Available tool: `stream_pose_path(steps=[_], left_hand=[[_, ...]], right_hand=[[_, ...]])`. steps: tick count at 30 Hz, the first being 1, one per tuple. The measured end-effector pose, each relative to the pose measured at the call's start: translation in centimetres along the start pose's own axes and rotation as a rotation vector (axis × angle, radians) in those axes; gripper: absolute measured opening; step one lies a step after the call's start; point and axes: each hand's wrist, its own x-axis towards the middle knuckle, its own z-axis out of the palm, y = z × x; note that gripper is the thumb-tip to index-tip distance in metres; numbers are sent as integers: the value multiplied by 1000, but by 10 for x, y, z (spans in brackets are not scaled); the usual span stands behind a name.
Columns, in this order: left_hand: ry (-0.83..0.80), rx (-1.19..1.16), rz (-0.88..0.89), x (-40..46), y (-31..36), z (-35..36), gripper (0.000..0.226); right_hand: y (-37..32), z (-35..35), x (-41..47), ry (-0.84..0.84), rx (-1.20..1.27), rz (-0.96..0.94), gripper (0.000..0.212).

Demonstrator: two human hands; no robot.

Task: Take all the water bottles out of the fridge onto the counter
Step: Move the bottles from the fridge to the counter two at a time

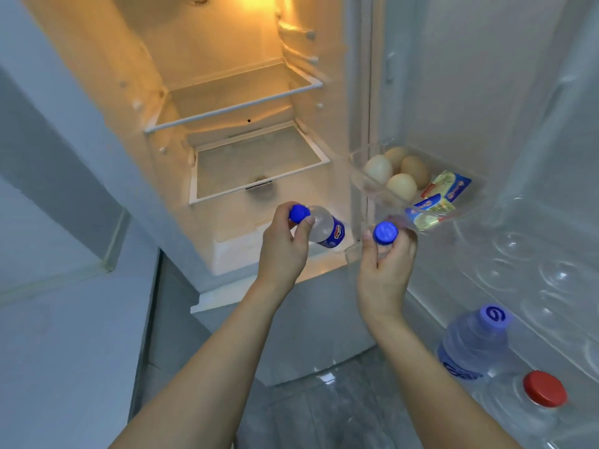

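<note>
My left hand (283, 251) grips a small water bottle (324, 230) by its neck, just under the blue cap; the bottle tilts away toward the open fridge (227, 150). My right hand (387, 264) holds a second bottle (385, 233) by its top, so only its blue cap shows and the body is hidden behind my fingers. Both hands hover in front of the fridge's lower opening. A larger clear bottle with a blue cap (473, 345) stands in the bottom door shelf at the right, beside a red-capped bottle (544, 388).
The fridge door (534, 124) stands open on the right. Its middle tray (359, 176) holds several eggs (402, 186) and butter packs (450, 186). Glass shelves (233, 105) inside the lit fridge carry nothing. A pale counter (64, 319) lies at the left.
</note>
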Motion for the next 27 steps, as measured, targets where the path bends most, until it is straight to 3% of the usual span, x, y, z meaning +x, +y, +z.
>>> stream_pose_path(steps=[7,16,23,27], left_hand=[[243,109,-148,-36,-37,-92,9],[539,337,-396,-128,-68,-222,15],[794,393,-521,-238,-55,-307,21],[913,456,-584,-307,-36,-347,25]], right_hand=[[-43,65,-40,-307,169,43,34],[-78,138,-155,-796,273,127,20],[-158,143,-249,-1071,380,56,23],[-198,133,-305,-1235,417,38,8]])
